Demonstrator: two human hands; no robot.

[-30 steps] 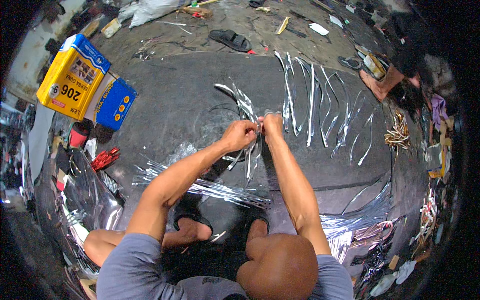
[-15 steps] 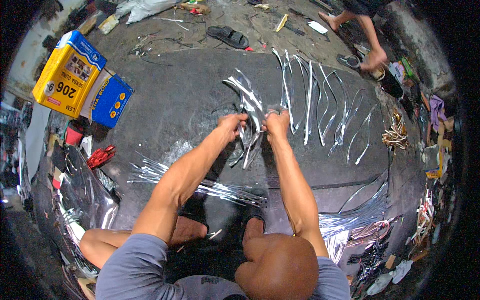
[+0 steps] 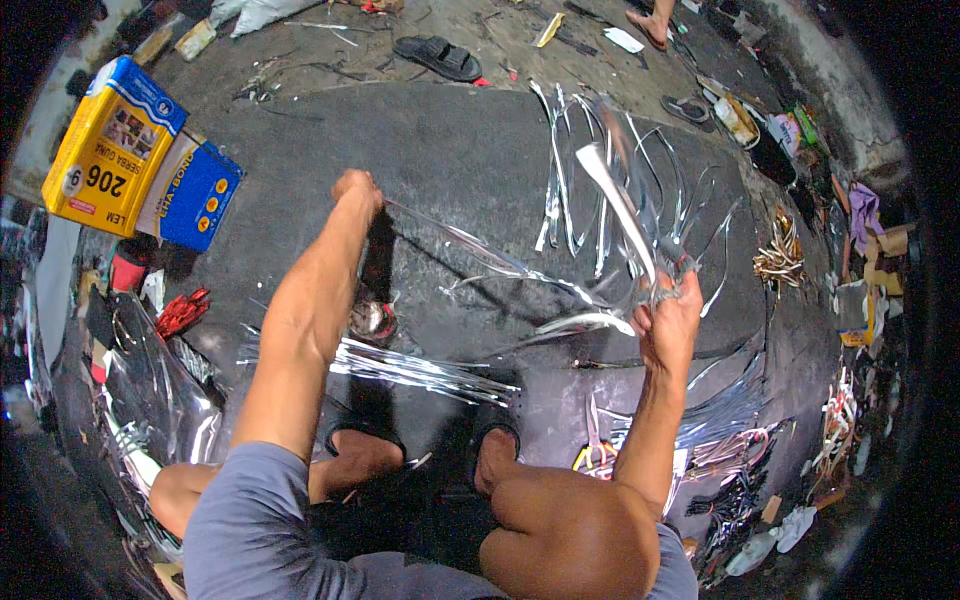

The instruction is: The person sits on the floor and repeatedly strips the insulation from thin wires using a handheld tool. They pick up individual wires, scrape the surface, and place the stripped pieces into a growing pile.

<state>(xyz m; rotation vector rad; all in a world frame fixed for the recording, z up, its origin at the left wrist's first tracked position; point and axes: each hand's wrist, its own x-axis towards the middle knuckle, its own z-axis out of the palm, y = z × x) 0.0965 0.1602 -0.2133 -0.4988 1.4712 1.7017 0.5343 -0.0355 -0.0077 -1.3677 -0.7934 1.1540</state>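
My left hand is closed, out at the left over the dark board, pinching one end of a thin silver strip. That strip runs taut down to the right, toward my right hand. My right hand is closed around a bunch of shiny silver strips, whose loose ends fan upward and left. Beneath and beyond it, more silver strips lie spread on the board. Nearer my feet rests a flat bundle of silver strips. A small round tin stands beside my left forearm.
Yellow-handled scissors lie by my right knee, near a pile of strips. Gold strips are at the right, a red bundle at the left. A yellow-and-blue container, a black sandal and another person's foot appear farther off.
My hands have moved far apart, left hand up and left, right hand down and right, stretching a strip between them. Scissors and tin have come into view. The other person's hand has left the picture.
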